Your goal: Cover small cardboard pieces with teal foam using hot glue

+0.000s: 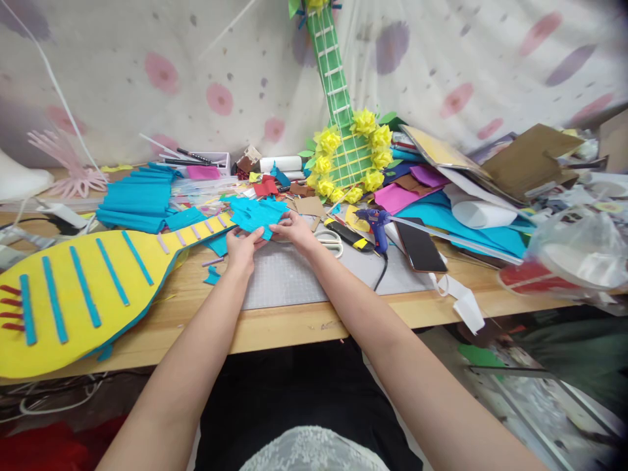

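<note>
A wrinkled, crepe-like blue paper with ragged edges sits at the right-hand end of the yellow instrument's neck, over the far side of the gray cutting mat. The left hand pinches its near edge with curled fingers; the right hand grips its right corner between thumb and fingers, nearly closed. The fingertips beneath the sheet are hidden, as is the neck's tip.

Leftward lies the yellow instrument, flat-faced and pear-shaped, with raised blue strips, blue sides and short lilac bars; its left end is cut off. To the right of the hands are white-handled scissors, blades hard to make out, a purple glue gun and a glossy dark phone. Farther back, a green guitar wears ruffled yellow flowers, its top out of view.
</note>
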`<action>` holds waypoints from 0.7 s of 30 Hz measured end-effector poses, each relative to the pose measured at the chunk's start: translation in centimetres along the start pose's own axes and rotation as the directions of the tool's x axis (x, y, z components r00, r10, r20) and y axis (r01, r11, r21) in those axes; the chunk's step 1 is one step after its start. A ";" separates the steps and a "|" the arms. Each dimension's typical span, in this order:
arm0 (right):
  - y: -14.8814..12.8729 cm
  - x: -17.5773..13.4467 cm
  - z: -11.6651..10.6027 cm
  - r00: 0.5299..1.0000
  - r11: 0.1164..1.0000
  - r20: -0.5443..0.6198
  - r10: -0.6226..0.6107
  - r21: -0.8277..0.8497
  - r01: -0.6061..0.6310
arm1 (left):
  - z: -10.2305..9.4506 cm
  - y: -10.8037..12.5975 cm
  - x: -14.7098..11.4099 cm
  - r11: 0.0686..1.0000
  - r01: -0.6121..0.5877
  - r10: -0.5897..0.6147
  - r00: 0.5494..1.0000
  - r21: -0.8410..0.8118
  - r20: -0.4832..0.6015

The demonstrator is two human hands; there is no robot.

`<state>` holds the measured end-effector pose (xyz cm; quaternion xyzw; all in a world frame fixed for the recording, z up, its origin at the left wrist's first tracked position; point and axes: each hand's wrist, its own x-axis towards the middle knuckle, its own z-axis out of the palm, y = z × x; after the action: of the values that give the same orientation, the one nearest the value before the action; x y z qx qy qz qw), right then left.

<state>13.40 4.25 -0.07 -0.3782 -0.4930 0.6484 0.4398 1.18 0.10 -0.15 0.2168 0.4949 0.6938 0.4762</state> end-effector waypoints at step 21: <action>-0.2 -0.8 0.9 1.000 0.999 0.001 -0.017 -0.027 0.017 | 0.3 0.3 -0.2 0.999 0.016 -0.018 0.999 -0.048 -0.038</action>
<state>12.89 3.25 0.37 -0.3796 -0.5051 0.6382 0.4399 1.39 0.02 0.24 0.1877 0.4891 0.7055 0.4773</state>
